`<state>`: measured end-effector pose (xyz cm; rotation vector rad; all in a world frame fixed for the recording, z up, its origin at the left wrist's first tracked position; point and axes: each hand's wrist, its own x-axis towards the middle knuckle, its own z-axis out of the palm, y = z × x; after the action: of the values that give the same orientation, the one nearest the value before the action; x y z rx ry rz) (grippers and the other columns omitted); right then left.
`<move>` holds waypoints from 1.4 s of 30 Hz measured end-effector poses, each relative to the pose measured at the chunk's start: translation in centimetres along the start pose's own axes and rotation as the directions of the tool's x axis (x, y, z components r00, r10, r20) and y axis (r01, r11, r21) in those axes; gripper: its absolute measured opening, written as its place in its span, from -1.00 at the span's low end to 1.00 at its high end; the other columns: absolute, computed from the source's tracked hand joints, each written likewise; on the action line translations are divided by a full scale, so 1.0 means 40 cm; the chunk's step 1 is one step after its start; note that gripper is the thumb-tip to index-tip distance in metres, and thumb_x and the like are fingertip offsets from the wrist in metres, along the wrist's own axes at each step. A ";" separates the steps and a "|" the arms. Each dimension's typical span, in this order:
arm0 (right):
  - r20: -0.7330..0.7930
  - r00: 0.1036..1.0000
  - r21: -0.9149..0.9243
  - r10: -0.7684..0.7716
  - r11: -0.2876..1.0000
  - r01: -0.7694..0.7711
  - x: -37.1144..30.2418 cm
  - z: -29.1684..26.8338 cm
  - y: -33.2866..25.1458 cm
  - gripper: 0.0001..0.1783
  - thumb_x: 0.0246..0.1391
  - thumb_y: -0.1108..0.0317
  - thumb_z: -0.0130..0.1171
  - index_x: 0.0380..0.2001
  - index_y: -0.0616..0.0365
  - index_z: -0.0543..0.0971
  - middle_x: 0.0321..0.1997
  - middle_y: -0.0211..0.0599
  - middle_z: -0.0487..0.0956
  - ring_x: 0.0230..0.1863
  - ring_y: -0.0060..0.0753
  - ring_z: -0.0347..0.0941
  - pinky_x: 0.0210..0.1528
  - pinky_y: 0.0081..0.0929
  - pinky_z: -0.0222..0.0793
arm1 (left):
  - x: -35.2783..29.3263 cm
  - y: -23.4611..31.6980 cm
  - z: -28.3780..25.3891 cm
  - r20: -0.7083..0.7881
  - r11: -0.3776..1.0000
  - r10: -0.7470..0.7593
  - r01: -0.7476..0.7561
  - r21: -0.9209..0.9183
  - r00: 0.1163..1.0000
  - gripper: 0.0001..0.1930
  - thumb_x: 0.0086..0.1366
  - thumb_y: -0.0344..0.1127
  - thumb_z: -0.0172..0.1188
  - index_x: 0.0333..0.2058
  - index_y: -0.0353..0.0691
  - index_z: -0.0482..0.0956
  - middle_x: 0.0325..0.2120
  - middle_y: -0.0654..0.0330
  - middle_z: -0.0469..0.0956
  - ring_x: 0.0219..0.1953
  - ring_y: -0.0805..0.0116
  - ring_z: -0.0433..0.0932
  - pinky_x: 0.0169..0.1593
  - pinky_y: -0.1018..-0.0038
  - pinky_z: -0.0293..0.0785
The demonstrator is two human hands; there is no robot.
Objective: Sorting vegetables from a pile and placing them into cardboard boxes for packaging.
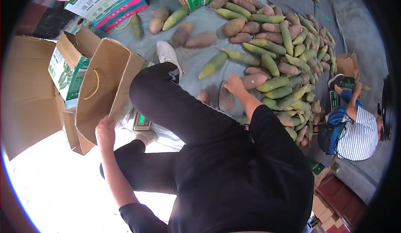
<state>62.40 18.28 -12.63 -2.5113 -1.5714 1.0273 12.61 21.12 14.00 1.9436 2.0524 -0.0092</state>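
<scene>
A pale, shiny plastic sheet [204, 22] on the floor carries a broad heap of long green and reddish-brown radishes [288, 39] at upper right. At left, an open brown cardboard box [104, 72] with a yellow rope handle has its lower edge pinched by the left hand's [105, 132] fingers. Near centre, the right hand's [234, 85] fingers bend over a brown, oblong radish [226, 100], grip unclear; it looks dense, firm, best held round its middle.

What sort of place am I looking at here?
Probably a produce packing area: a heap of radish-like vegetables lies on sheeting, the left hand is at a rope-handled cardboard carton, and a scale with a lit display sits nearby.
</scene>
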 end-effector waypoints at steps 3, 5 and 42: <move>0.104 0.975 0.043 0.197 0.978 -0.202 -0.051 0.034 0.053 -0.20 -0.29 0.06 0.34 0.01 0.28 0.34 0.03 0.14 0.41 0.08 0.02 0.35 0.04 -0.21 0.32 | 0.005 0.013 -0.007 -0.017 1.000 -0.023 0.023 -0.014 1.000 -0.75 0.10 -0.42 0.12 -0.20 -0.31 0.53 -0.43 -0.10 0.52 -0.30 -0.06 0.51 -0.21 0.23 0.40; 0.182 0.954 0.147 0.237 0.953 -0.264 -0.071 0.063 0.079 -0.13 -0.33 0.05 0.38 0.04 0.28 0.30 0.05 0.14 0.39 0.08 0.00 0.35 0.05 -0.22 0.32 | 0.017 0.000 0.003 -0.004 0.999 -0.038 0.038 -0.015 0.999 -0.77 0.11 -0.41 0.11 -0.23 -0.31 0.53 -0.43 -0.10 0.52 -0.30 -0.06 0.51 -0.22 0.23 0.40; -0.513 0.245 0.106 -0.823 0.223 0.969 -0.132 -0.518 -0.870 -0.16 -0.53 0.32 0.42 0.01 0.08 0.38 -0.01 -0.13 0.44 -0.02 -0.02 0.37 0.03 -0.23 0.30 | -0.029 0.028 -0.020 0.095 0.996 -0.079 0.083 -0.040 0.992 -0.80 0.07 -0.38 0.04 -0.35 -0.37 0.52 -0.46 -0.18 0.50 -0.30 -0.15 0.49 -0.21 0.13 0.39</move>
<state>43.97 38.05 18.00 -0.9214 -1.9406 0.5176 13.57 20.24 15.28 1.7985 2.0518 -0.0708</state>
